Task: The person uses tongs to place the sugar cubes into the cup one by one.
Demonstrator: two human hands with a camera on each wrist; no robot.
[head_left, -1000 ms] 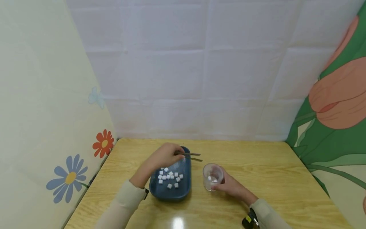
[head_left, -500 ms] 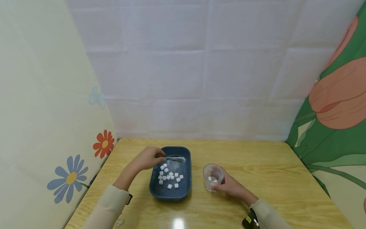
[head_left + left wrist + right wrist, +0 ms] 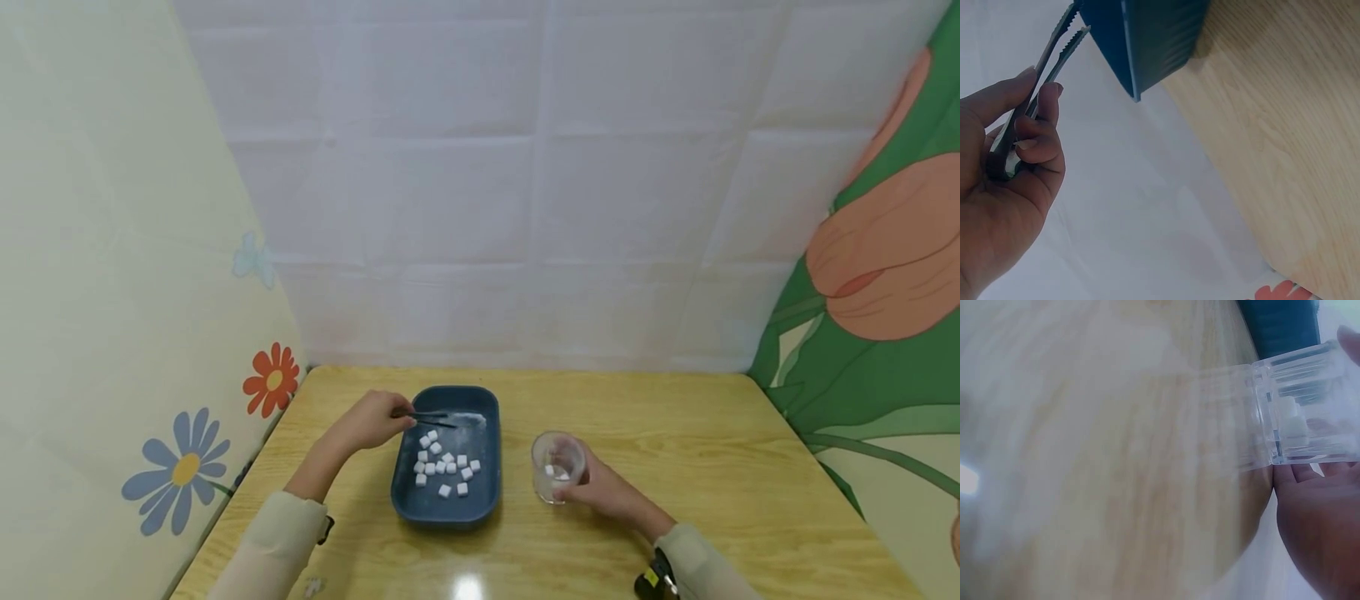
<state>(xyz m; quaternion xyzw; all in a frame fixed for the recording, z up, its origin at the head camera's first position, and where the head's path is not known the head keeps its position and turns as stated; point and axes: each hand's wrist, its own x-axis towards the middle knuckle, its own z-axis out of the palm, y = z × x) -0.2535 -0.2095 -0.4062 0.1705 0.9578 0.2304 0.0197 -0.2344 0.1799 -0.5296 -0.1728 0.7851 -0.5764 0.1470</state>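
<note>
In the head view my left hand [image 3: 375, 419] holds metal tongs [image 3: 431, 414] between thumb and fingers. Their two arms stand apart with nothing between the tips, above the far left part of a dark blue tray [image 3: 450, 510]. Serrated tips show in the left wrist view, near the tray wall [image 3: 1160, 56]. Several white cubes [image 3: 441, 467] lie loose in the tray's middle and near half. To the right of the tray, my right hand [image 3: 603, 486] grips a clear glass [image 3: 542, 482] upright on the table. A few white cubes [image 3: 1294, 422] sit at its bottom.
The wooden table [image 3: 697, 458] ends at a white cloth backdrop [image 3: 480, 208] behind. Flower-printed sheets flank it on the left [image 3: 150, 333] and right [image 3: 885, 250]. A small white scrap [image 3: 313, 587] lies at the table's near left.
My left hand has moved left with the tongs, from between tray and glass back over the tray's left edge. The right hand and glass have stayed put.
</note>
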